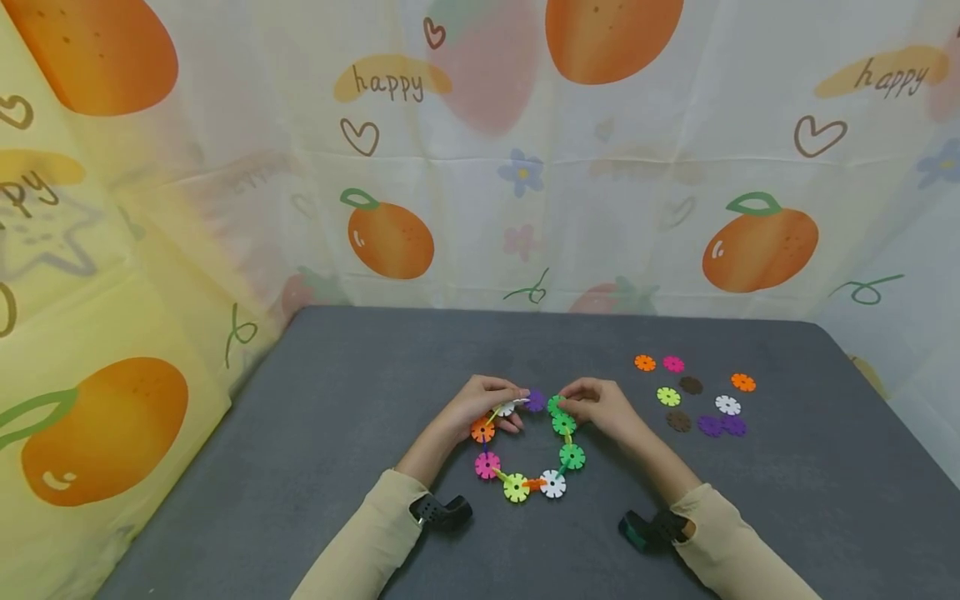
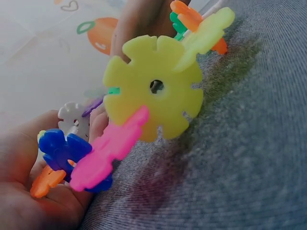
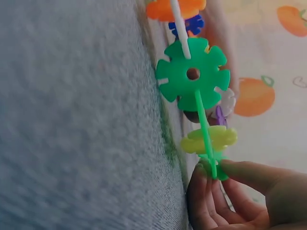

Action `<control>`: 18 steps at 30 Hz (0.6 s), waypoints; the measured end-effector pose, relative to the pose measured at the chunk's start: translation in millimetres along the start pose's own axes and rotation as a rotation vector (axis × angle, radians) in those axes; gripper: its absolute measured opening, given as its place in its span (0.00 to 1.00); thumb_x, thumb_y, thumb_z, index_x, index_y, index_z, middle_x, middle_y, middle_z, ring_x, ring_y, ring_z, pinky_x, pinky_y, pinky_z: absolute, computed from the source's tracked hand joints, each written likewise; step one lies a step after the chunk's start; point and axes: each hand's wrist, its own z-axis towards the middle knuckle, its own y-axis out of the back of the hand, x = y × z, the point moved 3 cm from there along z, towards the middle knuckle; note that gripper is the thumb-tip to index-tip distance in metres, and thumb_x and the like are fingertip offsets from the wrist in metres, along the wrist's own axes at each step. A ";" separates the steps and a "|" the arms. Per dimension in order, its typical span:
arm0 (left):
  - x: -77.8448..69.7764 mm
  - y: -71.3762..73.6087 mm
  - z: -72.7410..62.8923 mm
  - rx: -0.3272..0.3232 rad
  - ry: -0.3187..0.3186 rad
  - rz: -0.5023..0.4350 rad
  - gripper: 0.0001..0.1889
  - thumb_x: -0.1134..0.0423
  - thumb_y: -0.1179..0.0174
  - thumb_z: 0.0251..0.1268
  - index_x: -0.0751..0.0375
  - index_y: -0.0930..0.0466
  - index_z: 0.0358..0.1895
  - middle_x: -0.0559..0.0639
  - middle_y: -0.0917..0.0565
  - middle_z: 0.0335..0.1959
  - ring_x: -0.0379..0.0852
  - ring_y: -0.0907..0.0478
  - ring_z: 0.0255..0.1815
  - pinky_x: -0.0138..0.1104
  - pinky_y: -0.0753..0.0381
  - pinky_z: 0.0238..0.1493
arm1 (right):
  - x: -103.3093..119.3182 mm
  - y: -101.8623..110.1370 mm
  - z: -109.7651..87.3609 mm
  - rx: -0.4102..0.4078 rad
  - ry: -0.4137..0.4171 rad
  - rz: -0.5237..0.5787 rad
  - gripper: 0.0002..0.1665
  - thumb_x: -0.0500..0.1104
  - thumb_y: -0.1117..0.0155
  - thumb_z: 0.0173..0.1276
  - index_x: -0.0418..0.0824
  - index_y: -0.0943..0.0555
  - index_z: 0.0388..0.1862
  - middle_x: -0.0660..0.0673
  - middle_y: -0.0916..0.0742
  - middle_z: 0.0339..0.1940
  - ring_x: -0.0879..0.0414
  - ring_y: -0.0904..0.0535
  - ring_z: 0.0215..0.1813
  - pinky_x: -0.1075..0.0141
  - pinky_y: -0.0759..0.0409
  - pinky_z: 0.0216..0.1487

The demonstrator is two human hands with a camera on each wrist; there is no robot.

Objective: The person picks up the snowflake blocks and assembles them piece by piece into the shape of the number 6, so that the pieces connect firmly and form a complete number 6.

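Chain of notched discs point(image 1: 572, 457), bent into a near-ring on the tabletop point(image 1: 337, 375), lower half of the head frame, just right of centre; its two ends meet up at the ring's top — purple disc point(image 1: 535, 401) on the left, green disc point(image 1: 556, 406) on the right; very near each other, can't tell if they touch or interlock. Risks, my read: notches could miss if the purple disc sits turned out of line with the green one; a hard push or twist could pop a joint elsewhere, maybe at the orange connector point(image 1: 534, 484) along the ring's bottom, since no hand steadies that side.

Left grip point(image 1: 474, 402) pinches the white disc point(image 1: 507, 409) beside the purple one, so the purple end juts past the fingers and might swivel; right grip point(image 1: 603, 407) pinches the green end itself, thumb and finger on it in the right wrist frame. Rest of the ring lies between and below both grips; orange disc point(image 1: 482, 430) just under the left fingers, lime disc point(image 1: 516, 487) at bottom.

Farther out, right of frame — loose discs point(image 1: 743, 382), well apart from the ring; dark wrist devices at lower centre; fruit-print cloth point(image 1: 465, 233) fills the top.
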 end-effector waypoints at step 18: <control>-0.8 -2.1 1.6 -0.091 -0.060 0.074 0.15 0.60 0.46 0.72 0.66 0.18 0.51 0.51 0.19 0.30 0.37 0.22 0.21 0.28 0.19 0.22 | -3.5 5.6 -10.1 0.054 0.169 0.020 0.13 0.42 0.34 0.67 0.33 0.19 0.44 0.35 0.13 0.37 0.58 0.16 0.33 0.63 0.15 0.37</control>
